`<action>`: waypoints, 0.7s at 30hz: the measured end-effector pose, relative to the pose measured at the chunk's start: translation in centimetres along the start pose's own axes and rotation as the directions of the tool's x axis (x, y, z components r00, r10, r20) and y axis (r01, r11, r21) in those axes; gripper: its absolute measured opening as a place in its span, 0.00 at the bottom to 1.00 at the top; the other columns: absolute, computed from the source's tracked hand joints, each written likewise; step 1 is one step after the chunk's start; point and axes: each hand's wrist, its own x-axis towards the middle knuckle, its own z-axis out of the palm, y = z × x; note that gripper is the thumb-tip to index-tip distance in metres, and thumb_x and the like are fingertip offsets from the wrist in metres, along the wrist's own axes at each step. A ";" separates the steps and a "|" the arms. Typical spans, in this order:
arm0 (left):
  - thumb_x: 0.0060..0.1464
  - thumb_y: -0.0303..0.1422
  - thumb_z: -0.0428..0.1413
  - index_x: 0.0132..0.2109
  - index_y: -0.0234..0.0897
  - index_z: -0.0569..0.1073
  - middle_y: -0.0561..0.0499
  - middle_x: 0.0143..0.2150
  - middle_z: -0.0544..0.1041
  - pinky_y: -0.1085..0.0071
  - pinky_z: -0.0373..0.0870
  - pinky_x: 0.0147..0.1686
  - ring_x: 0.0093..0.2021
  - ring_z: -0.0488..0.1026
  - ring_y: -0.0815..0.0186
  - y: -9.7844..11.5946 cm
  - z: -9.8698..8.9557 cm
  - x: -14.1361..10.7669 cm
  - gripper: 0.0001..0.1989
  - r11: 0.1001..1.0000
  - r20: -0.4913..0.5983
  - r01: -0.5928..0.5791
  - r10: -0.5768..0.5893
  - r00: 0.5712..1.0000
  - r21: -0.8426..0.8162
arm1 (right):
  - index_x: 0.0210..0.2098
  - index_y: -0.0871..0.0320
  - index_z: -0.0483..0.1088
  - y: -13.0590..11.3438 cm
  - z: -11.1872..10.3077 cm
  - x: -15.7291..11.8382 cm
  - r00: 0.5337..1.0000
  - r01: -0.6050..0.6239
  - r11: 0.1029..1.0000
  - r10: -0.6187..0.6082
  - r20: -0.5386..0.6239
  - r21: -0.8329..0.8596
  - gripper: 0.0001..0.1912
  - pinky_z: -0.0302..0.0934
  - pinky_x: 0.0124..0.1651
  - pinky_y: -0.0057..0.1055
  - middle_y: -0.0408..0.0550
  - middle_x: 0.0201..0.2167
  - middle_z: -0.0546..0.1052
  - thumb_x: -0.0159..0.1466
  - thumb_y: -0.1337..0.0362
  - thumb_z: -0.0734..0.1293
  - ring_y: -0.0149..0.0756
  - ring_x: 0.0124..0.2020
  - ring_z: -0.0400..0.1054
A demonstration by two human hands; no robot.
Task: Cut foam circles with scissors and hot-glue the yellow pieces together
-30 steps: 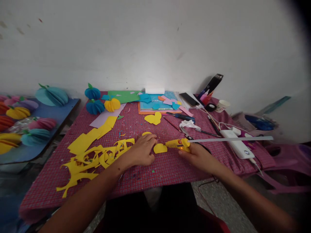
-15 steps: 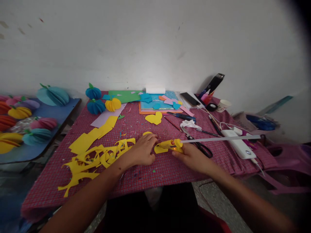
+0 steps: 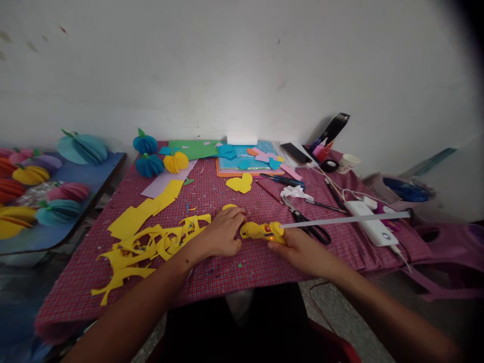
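My right hand (image 3: 300,247) is wrapped round a yellow hot glue gun (image 3: 270,230), its nozzle pointing left and a small orange light glowing on it. From its back end a long whitish glue stick (image 3: 348,219) reaches far to the right. Close to the nozzle, my left hand (image 3: 226,231) rests low over the table with fingers bent down, pinching the edge of a yellow paper piece (image 3: 242,231), mostly hidden by the gun. Another bit of yellow paper (image 3: 229,206) peeks out behind the left knuckles.
Yellow paper offcuts (image 3: 130,257) lie left of my hands. Scissors (image 3: 312,228), a utility knife (image 3: 283,180) and a white power bank (image 3: 370,223) are on the right. Folded paper pumpkins (image 3: 176,163) stand at the back left, more on a blue table (image 3: 96,189).
The glue gun has tipped slightly, its nozzle now lower over the yellow paper and covering more of it. The glue stick's far end sits a bit farther right. My left hand is nearly still.
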 end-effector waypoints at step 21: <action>0.43 0.27 0.55 0.52 0.36 0.68 0.39 0.62 0.65 0.51 0.58 0.64 0.64 0.60 0.50 0.0 0.0 0.1 0.25 1.000 0.016 0.011 -0.011 1.000 0.003 | 0.44 0.55 0.77 1.2 -1.3 -1.5 1.000 -0.007 1.000 0.008 -0.025 0.011 0.12 0.67 0.45 0.38 0.49 0.37 0.81 0.63 0.63 0.65 0.45 0.38 0.74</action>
